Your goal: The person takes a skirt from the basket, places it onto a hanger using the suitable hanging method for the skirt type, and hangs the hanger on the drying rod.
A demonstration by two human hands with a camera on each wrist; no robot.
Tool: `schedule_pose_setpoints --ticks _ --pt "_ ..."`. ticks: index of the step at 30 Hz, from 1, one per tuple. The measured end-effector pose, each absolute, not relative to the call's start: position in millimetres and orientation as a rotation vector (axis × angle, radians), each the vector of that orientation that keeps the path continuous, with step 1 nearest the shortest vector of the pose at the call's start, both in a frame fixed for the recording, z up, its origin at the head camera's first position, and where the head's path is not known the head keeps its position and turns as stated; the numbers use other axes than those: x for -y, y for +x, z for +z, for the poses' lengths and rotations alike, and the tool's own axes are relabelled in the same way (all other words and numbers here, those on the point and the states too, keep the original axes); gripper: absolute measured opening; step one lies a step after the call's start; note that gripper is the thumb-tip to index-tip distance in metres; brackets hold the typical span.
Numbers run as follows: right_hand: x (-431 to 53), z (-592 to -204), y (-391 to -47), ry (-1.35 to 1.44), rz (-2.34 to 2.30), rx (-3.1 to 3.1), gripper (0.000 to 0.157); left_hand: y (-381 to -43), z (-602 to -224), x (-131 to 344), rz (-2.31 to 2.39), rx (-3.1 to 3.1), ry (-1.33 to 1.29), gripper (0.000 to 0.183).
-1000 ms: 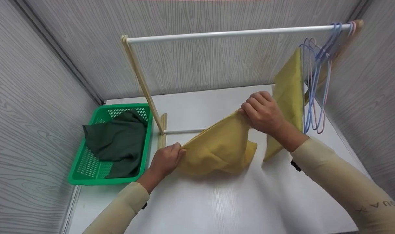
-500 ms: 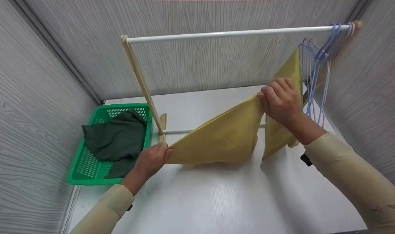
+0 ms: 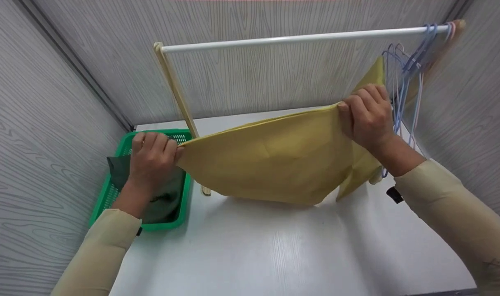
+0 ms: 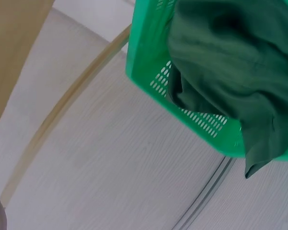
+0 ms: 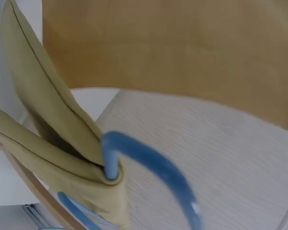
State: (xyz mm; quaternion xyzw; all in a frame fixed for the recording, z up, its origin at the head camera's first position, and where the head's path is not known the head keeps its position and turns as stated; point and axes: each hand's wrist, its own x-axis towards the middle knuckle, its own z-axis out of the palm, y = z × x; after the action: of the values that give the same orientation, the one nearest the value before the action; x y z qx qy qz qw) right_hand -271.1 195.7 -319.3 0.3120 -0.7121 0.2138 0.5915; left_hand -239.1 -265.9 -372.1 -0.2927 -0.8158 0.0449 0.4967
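Observation:
A yellow cloth [image 3: 270, 156] is stretched between my two hands above the white table. My left hand [image 3: 153, 158] grips its left corner, over the green basket. The right hand [image 3: 369, 117] pinches the opposite upper corner, in front of another yellow cloth [image 3: 375, 74] that hangs at the rack's right end. In the right wrist view that hanging cloth [image 5: 43, 91] is draped on a blue hanger [image 5: 155, 163]. The left wrist view shows only an edge of the held cloth [image 4: 9, 52].
A green basket [image 3: 182, 220] with dark green cloth [image 4: 230, 62] stands on the left. Across the back runs a white rod [image 3: 295, 40] on wooden posts [image 3: 173, 86]. Several hangers [image 3: 416, 78] hang at its right end. Patterned walls [image 3: 36, 164] enclose the white table [image 3: 254, 250].
My left hand has moved left and up, over the basket. The right hand has risen and shifted right. Between them the yellow cloth has gone from bunched to spread wide.

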Motion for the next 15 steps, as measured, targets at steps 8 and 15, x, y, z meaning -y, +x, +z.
schedule_pose_setpoints --ticks 8,15 --pt "-232 -345 -279 0.908 0.191 2.161 0.017 -266 -397 255 0.224 2.097 -0.783 0.045" --pt "-245 -354 -293 0.801 -0.02 2.582 0.005 -300 -406 231 0.376 2.031 -0.918 0.034"
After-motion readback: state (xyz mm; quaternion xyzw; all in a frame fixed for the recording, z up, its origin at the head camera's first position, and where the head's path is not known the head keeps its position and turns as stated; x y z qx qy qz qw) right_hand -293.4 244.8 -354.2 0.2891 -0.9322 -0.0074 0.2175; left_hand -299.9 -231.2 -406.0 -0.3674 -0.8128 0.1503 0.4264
